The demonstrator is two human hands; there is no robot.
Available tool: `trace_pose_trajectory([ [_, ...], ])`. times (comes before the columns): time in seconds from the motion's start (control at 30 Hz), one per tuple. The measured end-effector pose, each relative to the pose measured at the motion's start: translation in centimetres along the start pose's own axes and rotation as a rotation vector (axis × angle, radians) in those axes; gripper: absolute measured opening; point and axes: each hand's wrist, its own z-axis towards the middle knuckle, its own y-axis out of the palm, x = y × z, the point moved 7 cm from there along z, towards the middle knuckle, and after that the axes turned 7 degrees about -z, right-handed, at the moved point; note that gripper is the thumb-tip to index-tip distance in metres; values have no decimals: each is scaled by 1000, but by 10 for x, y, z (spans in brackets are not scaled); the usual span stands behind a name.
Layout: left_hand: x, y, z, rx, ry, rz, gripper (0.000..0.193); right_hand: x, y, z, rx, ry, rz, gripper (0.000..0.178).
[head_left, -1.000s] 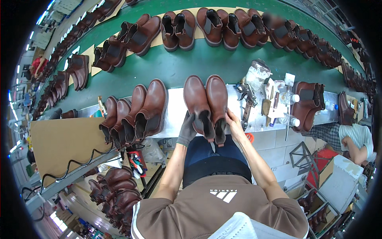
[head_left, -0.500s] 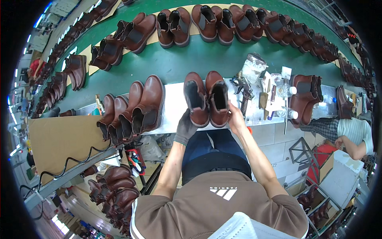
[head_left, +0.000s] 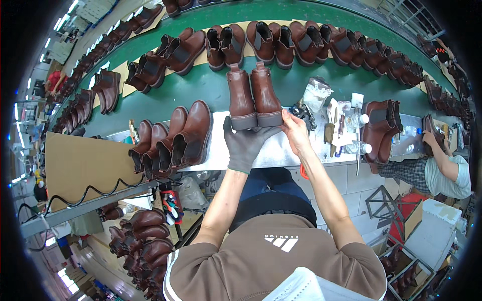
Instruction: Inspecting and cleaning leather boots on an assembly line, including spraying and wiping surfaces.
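Observation:
A pair of brown leather ankle boots, the left one (head_left: 241, 98) and the right one (head_left: 266, 95), is held side by side over the bench's metal edge. Their backs and heels face me, and pull tabs stand at their tops. My left hand (head_left: 244, 146), in a grey glove, supports both heels from below, thumb at the outer side of the left boot. Bare, my right hand (head_left: 296, 133) grips the heel of the right boot at its outer side. The toes are hidden from view.
More brown boots (head_left: 193, 133) stand to the left on the bench. At the right lie a spray gun (head_left: 304, 115), clear bottles (head_left: 357, 120) and another boot pair (head_left: 380, 130). Boots on cardboard line the green belt (head_left: 201, 83). A co-worker's arm (head_left: 444, 155) touches a boot far right.
The boots have been turned so their backs face me instead of their openings. My left hand has shifted under the heels. At far right, the co-worker's arm has reached to a boot.

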Motion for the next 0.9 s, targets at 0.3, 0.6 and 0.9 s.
trace_pose_trajectory([
  [0.3,7,-13,2,216,138,177,68,-17,-53,-61,659,-357,-636,53],
  [0.6,10,-16,-11,265,96,161,72,-96,-39,-66,534,-773,-830,37],
  [0.9,64,-37,-39,212,15,504,59,-84,142,7,-864,-1109,-1655,26],
])
